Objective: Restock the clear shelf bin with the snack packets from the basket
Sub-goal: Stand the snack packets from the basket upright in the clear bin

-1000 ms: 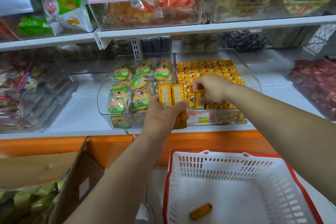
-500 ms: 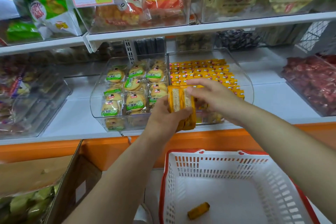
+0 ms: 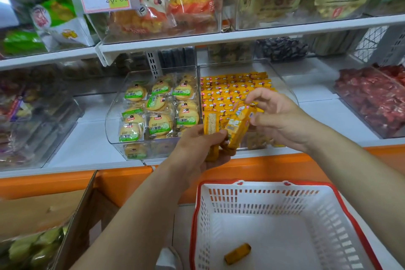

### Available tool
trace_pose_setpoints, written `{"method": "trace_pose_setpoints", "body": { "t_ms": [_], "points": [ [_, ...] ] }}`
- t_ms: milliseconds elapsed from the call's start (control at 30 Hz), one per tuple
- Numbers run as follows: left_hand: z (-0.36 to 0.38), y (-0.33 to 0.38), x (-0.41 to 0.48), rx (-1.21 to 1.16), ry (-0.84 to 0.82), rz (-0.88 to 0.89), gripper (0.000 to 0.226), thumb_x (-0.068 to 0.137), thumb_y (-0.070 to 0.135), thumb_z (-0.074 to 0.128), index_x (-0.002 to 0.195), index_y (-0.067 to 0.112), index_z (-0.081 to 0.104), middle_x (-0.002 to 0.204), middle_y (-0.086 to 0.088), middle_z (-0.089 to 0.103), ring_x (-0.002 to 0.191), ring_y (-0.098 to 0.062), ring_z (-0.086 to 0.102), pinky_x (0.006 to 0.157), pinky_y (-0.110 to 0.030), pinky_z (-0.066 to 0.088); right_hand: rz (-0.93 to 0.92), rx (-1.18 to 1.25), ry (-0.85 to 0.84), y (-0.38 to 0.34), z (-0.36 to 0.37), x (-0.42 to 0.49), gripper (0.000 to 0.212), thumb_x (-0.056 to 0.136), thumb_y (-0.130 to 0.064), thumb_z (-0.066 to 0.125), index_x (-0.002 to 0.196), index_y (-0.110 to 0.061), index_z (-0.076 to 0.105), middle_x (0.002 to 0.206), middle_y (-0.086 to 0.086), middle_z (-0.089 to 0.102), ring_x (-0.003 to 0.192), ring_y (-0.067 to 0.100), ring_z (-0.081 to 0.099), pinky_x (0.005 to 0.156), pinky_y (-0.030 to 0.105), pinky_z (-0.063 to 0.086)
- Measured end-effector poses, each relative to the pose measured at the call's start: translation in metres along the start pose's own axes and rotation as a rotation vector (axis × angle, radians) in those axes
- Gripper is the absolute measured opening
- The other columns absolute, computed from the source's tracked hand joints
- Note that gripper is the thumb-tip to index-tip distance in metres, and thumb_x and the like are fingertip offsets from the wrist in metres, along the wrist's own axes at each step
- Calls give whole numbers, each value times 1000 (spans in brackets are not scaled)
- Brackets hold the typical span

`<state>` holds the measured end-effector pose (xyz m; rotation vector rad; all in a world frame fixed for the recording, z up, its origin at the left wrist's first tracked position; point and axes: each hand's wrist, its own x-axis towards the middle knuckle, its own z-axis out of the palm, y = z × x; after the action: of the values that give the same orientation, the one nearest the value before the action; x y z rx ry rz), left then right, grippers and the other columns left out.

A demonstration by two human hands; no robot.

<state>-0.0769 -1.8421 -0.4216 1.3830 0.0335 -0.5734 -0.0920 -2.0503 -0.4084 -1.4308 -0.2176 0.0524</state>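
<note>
One snack packet [image 3: 237, 253] is lying near the front of the basket [image 3: 263, 184], the left hand [image 3: 197, 149] is gripping a small stack of packets [image 3: 210, 125] over the shelf's [image 3: 87, 151] front edge, the right hand [image 3: 282, 120] is pinching a tilted packet [image 3: 240, 126] at that stack, and the clear shelf bin [image 3: 285, 81] is sitting nearly full, so restocking appears almost complete.

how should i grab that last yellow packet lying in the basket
Pinch the yellow packet across its two long sides at mid-length, reaching straight down from above: it lies flat and alone on the basket floor, walled in all round.
</note>
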Motion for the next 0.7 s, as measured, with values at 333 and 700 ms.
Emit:
{"method": "trace_pose_setpoints", "body": {
  "t_ms": [333,700],
  "points": [
    [-9,-1,1,85,146,194,32,90,23,76,118,14,66,102,-8,74,85,-17,72,65,-26,58,31,-564,51,-9,-2,10,17,77,-39,78,79,-24,71,96,9,72,90,21,68,76,34,56],
    [-18,4,-1,156,295,310,8,97,24,68,91,26,63,86,-6,69,77,-17,66,65,-32,61,18,-383,402,6,3,58,38,81,-15,82,112,-21,61,97,6,70,84,25,73,72,37,62]
  ]
}}
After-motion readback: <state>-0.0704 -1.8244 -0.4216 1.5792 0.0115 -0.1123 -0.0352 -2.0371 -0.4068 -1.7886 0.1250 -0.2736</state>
